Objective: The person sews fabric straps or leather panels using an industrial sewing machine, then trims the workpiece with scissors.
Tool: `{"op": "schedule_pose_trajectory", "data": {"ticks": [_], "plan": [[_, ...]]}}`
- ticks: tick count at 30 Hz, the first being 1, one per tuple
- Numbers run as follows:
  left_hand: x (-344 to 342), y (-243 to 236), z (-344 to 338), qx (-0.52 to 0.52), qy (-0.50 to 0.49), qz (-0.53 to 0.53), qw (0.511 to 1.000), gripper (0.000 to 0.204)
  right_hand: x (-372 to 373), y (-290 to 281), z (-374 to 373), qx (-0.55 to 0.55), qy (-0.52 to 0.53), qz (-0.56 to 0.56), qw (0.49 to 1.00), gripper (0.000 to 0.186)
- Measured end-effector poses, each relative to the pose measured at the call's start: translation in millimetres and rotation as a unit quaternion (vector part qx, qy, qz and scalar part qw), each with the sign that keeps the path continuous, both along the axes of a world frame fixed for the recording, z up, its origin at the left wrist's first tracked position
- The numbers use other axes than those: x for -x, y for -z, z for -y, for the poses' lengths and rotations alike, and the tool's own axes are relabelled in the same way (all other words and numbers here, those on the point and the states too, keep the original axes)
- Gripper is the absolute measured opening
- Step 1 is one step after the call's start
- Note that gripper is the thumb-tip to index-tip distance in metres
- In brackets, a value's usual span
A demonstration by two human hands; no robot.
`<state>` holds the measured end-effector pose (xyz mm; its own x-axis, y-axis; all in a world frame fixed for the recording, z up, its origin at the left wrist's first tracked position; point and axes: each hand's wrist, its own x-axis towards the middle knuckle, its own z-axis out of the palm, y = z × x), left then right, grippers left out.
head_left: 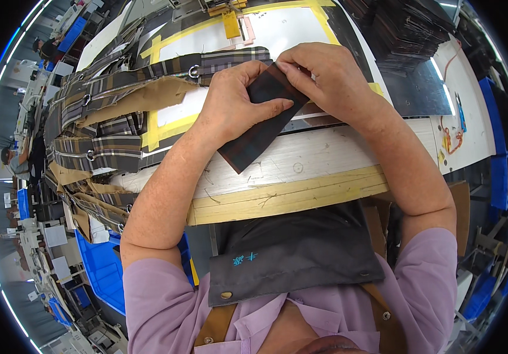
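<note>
"Left hand point(231, 101) there: can you make out all its fingers?"

"Only some. Thumb and bent forefinger show; the rest go out of sight behind that dark piece point(261, 131). Its far end is partly covered too, by the right hand point(326, 75)."

"How are they gripping?"

"Left is curled around the piece's left side, thumb laid across its face, so there's only the thickness of the cloth between. Right is bunched up, thumb and forefinger pinching the far end. Its other fingers fold in, and I can't tell if they touch it."

"And the piece itself?"

"Slanting between both hands, just beyond the wooden table edge point(289, 196), with its lower corner nearest that edge. Whether the corner rests on the table or hangs above it, I can't tell."

"What's around?"

"Beyond the wooden table edge and to its left, plaid fabric with zips point(230, 61). Straight beyond it, a white sheet point(298, 29) framed in yellow tape, partly hidden by hands and cloth. Far beyond its right end, a stack of dark pieces point(404, 32), cut off at the top."
</note>
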<state>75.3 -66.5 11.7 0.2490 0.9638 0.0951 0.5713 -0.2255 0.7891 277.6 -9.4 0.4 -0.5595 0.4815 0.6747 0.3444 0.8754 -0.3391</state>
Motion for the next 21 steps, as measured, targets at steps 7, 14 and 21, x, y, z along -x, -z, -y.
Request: {"op": "schedule_pose_trajectory", "data": {"ticks": [7,14,21], "plan": [[0,2,-2,0.015,-0.007,0.005,1.000,0.037,-4,5,-5,-0.031,0.025,0.012,0.999,0.014],[1,2,-1,0.019,-0.004,0.039,0.999,0.036,-12,-2,-14,-0.016,0.074,-0.007,0.997,0.016],[2,1,-2,0.005,-0.006,0.015,1.000,0.037,-8,-8,1,0.070,0.015,0.000,0.997,0.021]]}}
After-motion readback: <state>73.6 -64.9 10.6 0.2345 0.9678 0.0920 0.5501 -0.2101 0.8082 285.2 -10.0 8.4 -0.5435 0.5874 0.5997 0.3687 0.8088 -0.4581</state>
